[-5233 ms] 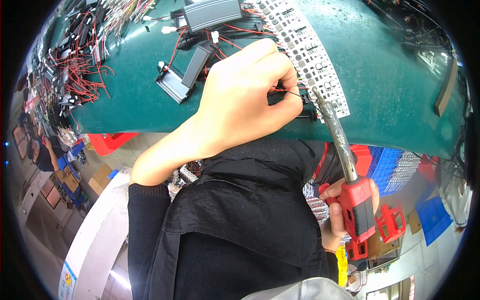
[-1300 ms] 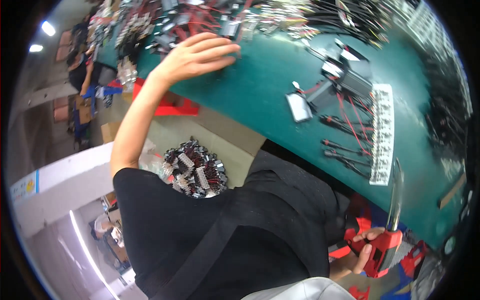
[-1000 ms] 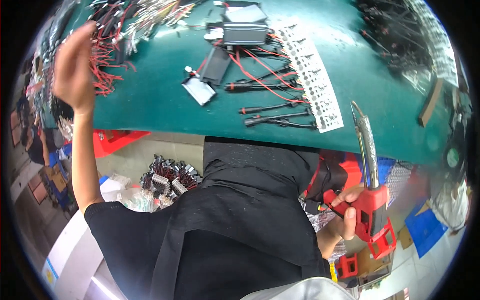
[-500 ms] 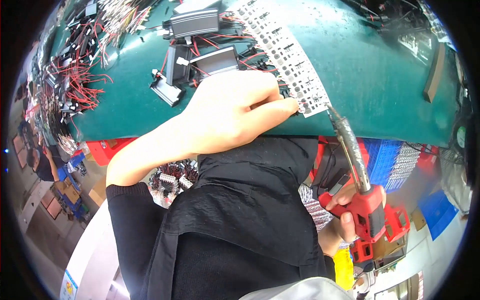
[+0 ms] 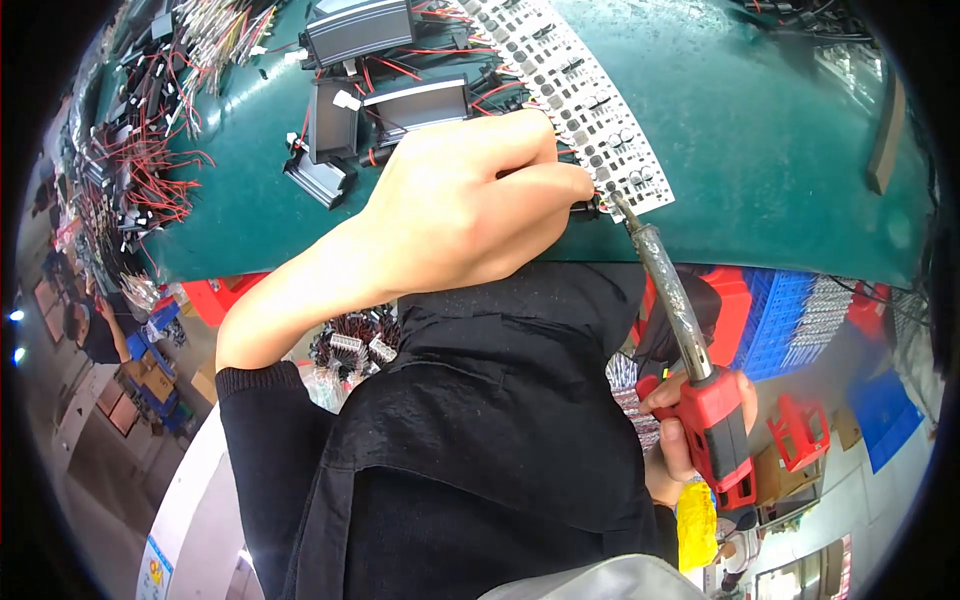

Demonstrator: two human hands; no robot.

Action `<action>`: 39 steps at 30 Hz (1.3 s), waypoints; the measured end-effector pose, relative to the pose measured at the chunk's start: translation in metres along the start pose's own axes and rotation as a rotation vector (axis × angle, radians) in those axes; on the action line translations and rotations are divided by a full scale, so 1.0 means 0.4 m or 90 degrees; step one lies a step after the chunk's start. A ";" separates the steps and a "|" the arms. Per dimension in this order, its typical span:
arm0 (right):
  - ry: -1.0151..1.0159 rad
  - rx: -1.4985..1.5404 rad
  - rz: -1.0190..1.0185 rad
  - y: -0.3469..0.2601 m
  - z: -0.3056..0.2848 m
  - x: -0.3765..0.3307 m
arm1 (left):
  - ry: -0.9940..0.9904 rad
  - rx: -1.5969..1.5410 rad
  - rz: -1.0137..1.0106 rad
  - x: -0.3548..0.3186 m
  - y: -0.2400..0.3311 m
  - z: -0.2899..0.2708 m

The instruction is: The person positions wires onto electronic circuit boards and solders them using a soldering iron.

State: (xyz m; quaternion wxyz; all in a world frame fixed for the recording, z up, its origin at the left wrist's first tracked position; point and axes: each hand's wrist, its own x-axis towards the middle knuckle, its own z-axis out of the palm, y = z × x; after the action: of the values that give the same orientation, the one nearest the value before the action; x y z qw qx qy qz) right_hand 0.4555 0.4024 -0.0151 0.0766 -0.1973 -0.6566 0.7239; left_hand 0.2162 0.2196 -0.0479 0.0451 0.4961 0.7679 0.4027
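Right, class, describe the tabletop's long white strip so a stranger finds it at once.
Find the green tabletop across the top. Just beyond and right of the left hand, a long white strip slants over it, its near end by the tip of the soldering iron. Unlike the chunky grey cases on its left, it is pale, flat and dotted with small black parts.

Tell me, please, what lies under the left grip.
Green tabletop shows beside the left grip, and a dark piece peeks out at its edge; whatever lies directly beneath is covered.
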 end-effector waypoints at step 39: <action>0.042 -0.178 0.019 -0.006 0.008 -0.012 | -0.060 0.039 -0.014 0.026 -0.002 -0.008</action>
State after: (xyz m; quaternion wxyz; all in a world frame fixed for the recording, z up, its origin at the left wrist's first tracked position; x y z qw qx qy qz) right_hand 0.4584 0.3980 -0.0115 0.0592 -0.2394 -0.7450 0.6198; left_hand 0.2089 0.2258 -0.0426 0.0705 0.5072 0.7825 0.3543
